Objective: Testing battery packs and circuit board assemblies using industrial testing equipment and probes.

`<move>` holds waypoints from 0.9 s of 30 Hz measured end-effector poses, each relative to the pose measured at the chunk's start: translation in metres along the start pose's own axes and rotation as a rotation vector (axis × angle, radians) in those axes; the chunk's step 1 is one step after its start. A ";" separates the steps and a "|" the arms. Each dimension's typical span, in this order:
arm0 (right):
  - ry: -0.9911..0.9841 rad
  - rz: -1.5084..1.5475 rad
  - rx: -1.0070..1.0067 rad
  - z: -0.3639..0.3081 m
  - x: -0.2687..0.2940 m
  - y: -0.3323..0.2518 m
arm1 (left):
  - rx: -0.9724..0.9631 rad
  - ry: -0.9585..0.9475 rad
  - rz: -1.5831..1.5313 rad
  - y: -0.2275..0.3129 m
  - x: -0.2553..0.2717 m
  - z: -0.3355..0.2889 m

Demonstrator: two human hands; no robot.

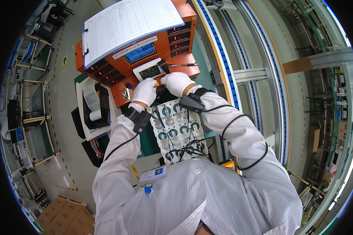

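Observation:
Both my hands wear white gloves and meet at the foot of an orange instrument box point(176, 17). My left hand point(145, 92) is closed, and a bit of yellow shows at its fingertips. Beside it, my right hand point(177, 84) is also closed, its fingers bent down. Between them is a dark piece point(161, 92), largely covered by the gloves; what each hand grips is hidden. Just below my hands lies a white panel point(171, 126) with rows of round metal discs ringed in teal. Black wires point(188, 150) run across its lower part.
A clipboard point(133, 23) with a form rests on the box. A digital clock point(150, 70) and a pen point(182, 65) are close beyond my hands. Left stands a black printer point(102, 103) with paper; right runs a conveyor point(227, 74). Cables hang from both wrist devices.

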State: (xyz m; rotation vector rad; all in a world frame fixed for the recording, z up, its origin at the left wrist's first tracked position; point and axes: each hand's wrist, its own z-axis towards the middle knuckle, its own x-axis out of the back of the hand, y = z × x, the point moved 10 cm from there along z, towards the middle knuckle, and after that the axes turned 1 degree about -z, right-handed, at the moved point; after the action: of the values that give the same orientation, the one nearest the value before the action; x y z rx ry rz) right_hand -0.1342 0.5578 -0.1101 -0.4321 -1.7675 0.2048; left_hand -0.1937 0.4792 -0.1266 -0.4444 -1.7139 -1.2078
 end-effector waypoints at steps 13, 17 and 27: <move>0.317 0.155 -0.355 -0.013 0.041 0.021 | 0.090 -0.090 0.045 -0.003 -0.001 -0.008; 0.308 0.082 -0.409 -0.010 0.044 0.039 | 0.071 0.135 -0.058 0.018 0.024 -0.017; 0.244 0.438 0.022 -0.053 0.006 -0.010 | -0.140 0.128 -0.276 0.059 0.040 -0.049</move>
State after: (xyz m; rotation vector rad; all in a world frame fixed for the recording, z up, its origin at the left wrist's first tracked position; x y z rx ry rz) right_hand -0.0862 0.5459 -0.0880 -0.7932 -1.4144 0.4601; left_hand -0.1453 0.4539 -0.0590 -0.2113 -1.6236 -1.5278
